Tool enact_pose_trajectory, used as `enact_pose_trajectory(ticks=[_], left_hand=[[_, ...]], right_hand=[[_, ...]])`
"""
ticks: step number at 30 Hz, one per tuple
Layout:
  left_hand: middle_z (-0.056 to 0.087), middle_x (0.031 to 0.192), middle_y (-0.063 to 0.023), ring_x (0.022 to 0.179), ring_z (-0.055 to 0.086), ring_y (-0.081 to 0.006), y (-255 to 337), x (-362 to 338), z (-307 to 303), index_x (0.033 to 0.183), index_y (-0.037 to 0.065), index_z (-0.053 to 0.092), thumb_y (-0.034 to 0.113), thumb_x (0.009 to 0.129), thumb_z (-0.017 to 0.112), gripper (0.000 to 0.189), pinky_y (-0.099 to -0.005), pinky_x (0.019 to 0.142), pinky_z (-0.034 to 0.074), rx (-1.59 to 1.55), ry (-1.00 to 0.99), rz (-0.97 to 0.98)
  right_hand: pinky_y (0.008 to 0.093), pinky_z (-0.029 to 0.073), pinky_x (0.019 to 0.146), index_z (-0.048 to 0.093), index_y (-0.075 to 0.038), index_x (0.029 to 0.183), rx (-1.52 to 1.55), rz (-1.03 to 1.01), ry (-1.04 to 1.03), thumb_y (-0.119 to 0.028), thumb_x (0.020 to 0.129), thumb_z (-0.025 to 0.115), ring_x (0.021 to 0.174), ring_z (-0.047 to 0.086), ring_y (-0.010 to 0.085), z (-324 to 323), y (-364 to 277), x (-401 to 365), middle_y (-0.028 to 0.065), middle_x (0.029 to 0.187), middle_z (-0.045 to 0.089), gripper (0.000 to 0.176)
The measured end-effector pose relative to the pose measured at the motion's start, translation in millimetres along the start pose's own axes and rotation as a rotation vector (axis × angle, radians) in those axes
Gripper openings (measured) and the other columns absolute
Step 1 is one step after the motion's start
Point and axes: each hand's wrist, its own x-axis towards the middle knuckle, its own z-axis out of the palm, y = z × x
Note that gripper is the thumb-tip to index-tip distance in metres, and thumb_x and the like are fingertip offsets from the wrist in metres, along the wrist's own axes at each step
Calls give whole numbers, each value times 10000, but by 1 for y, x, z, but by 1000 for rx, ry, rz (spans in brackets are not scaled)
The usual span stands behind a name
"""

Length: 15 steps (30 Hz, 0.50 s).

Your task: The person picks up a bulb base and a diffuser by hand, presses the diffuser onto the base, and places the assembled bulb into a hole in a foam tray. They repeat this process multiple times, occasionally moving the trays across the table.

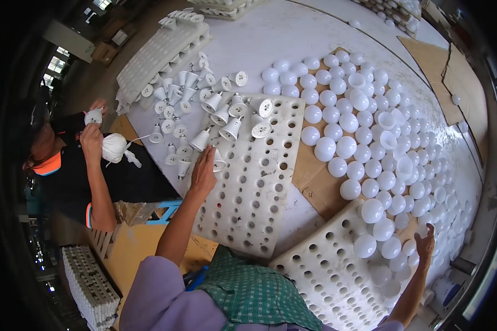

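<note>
My left hand [204, 174] is over the left edge of a white perforated tray [243, 204], its fingers closed around a white bulb base [218, 161]. Just above it, several more cone-shaped bulb bases [230, 128] lie on the tray, some with their round faces showing. Out to the right, my right hand [424, 243] has thumb and fingers apart beside the white bulb covers [391, 247], with nothing seen between them. A second perforated tray [326, 270] lies in front of my body, with some covers over its right end.
Many round covers [348, 122] spread over cardboard [317, 185] on the right. Loose bulb bases [168, 112] crowd the table's left edge, below stacked trays [165, 55]. At left, another person [94, 182] holds a bulb part near a white cloth bundle [114, 148].
</note>
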Motion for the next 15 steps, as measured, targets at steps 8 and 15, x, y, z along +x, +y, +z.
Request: enact_pose_trajectory(ticks=[8,15], left_hand=[[427,1390,-223,1298,403,-361,-63,28,-15,1318,-10,445,-198,696,479,650,-392,1094,330,135,-389,385],[557,1201,-244,1149,514,-390,-22,14,-47,1233,1,471,90,650,745,651,-421,996,412,173,-494,403]], right_hand=[[371,584,655,259,-77,1440,1679,-143,-27,-305,722,748,921,636,328,-52,-144,-163,222,1244,496,898],[358,569,596,332,-104,1415,2149,-250,-267,-286,660,832,804,640,358,3,-194,-259,271,1198,505,924]])
